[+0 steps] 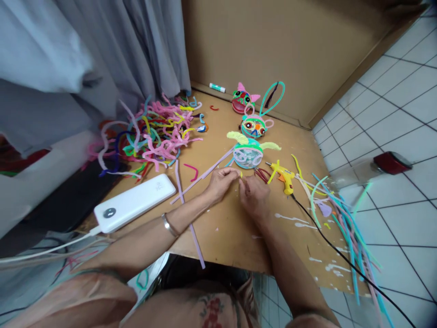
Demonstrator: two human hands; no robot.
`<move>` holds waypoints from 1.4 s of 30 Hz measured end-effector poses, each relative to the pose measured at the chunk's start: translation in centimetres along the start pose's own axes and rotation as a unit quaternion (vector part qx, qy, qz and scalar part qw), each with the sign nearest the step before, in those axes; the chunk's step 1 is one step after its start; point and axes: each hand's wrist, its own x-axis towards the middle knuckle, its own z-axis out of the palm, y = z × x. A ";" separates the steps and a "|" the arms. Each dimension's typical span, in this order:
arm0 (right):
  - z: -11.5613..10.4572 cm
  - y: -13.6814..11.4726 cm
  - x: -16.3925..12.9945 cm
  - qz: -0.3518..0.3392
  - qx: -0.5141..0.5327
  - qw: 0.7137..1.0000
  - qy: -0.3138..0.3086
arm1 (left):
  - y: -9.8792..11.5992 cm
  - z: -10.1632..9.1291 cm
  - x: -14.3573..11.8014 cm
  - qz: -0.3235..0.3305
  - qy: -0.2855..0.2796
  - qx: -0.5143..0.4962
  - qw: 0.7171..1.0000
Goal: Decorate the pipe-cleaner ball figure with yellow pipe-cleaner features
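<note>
Nearest, on the board (235, 237): left hand (220, 182) and right hand (252, 195) meet fingertip to fingertip, both pinched narrow on a small yellow pipe-cleaner piece (241, 174). It sits between the two hands, equally near both; too short to read its long axis. Left of the hands, a white power bank (134, 202). Just beyond the fingers, a fuzzy ball figure (248, 154) with yellow-green horns; a yellow glue gun (283, 175) to its right. Farther: a loose pipe-cleaner pile (153, 132).

You have three pipe-cleaner figures (248, 152), one glue gun (284, 175), one power bank (134, 202), one glue stick (217, 87) and one jar (372, 169).
</note>
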 end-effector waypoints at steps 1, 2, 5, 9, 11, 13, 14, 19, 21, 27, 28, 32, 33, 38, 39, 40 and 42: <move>0.1 0.0 -0.1 0.008 -0.009 1.000 0.004 | -0.1 0.0 -0.1 0.010 0.004 -0.001 1.000; 0.3 0.0 -0.2 0.017 -0.014 1.000 0.008 | -0.2 0.1 -0.1 0.019 0.007 -0.002 1.000; 0.4 0.2 -0.3 0.039 -0.004 0.999 0.019 | -0.3 0.1 -0.2 0.033 0.009 0.004 0.999; 0.5 0.7 -0.3 0.035 0.015 0.999 0.028 | -0.2 0.1 -0.3 0.049 0.002 0.046 0.998; 0.6 0.9 -0.3 0.043 0.018 0.999 0.024 | -0.1 0.2 -0.4 0.050 0.002 0.057 0.997; 0.7 1.0 -0.4 0.053 0.028 0.998 0.027 | -0.1 0.2 -0.5 0.049 -0.002 0.064 0.997; 0.8 1.0 -0.4 0.059 0.034 0.997 0.033 | -0.1 0.2 -0.6 0.051 -0.005 0.067 0.996; 1.1 1.2 -0.3 0.072 0.034 0.995 0.062 | 0.0 0.1 -0.7 0.060 -0.037 0.068 0.995; 1.0 1.3 -0.1 0.061 0.038 0.995 0.072 | 0.1 0.0 -0.7 0.063 -0.047 0.069 0.995; 0.7 1.6 0.3 0.065 0.070 0.994 0.055 | 0.5 -0.2 -0.9 0.063 -0.054 0.106 0.991; 0.6 1.5 0.3 0.072 0.080 0.993 0.053 | 0.6 -0.2 -0.9 0.066 -0.053 0.113 0.990; 0.5 1.2 0.4 0.092 0.153 0.982 0.065 | 0.6 -0.5 -0.7 0.078 -0.049 0.135 0.987; 0.5 1.1 0.4 0.101 0.169 0.978 0.066 | 0.6 -0.6 -0.6 0.082 -0.049 0.140 0.986; 0.4 1.0 0.5 0.137 0.187 0.972 0.045 | 0.5 -1.1 0.4 0.087 -0.090 0.152 0.980; 0.4 1.1 0.5 0.135 0.184 0.973 0.041 | 0.5 -1.2 0.5 0.084 -0.109 0.154 0.979; 0.4 1.1 0.6 0.132 0.182 0.974 0.038 | 0.6 -1.2 0.7 0.080 -0.128 0.155 0.976; 0.3 1.3 0.7 0.121 0.184 0.975 0.035 | 0.7 -1.4 0.9 0.074 -0.154 0.157 0.973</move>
